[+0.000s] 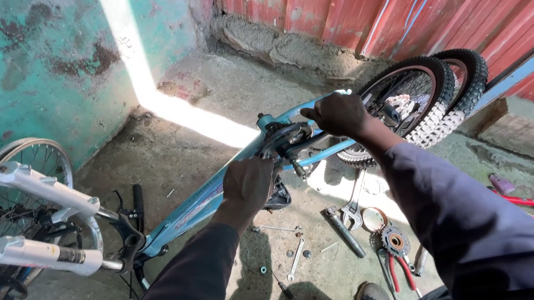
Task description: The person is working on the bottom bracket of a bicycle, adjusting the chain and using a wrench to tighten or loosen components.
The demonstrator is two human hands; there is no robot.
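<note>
1. Head view: light-blue bike frame (218,191) is lying upside down on the concrete floor (208,96).
2. Left hand (247,185) is gripping the frame's down tube.
3. Right hand (337,115) is closing over the crank area (285,138).
4. Wrenches (296,259) and red-handled pliers (396,274) are lying below, near the shoe (370,299).

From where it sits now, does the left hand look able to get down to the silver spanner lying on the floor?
Probably yes. The left hand rests on the blue bike frame, and the spanner lies on the concrete just below it with nothing over it; only small loose bolts lie nearby.
</note>
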